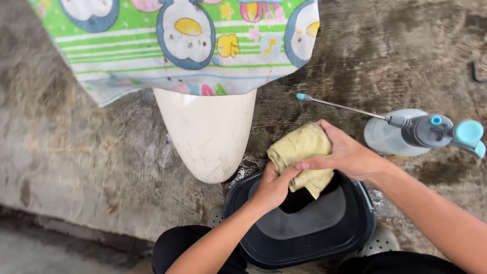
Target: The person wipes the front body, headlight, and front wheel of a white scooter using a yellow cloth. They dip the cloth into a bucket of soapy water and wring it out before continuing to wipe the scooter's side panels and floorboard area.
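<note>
A cartoon-print towel [177, 45] drapes over a white curved panel [209, 134] on wet concrete. The left hand [274, 185] and right hand [345, 155] both clench a yellow cloth [302, 152] above a dark plastic basin [309, 228]. A pump sprayer bottle [416, 134] lies just right.

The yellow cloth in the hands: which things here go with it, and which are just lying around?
In use:
- yellow cloth, bunched up
- left hand and right hand, both gripping it
- dark plastic tub right below

Just lying about:
- spray bottle on its side on the wet ground
- white curved panel
- cartoon towel draped over it
</note>
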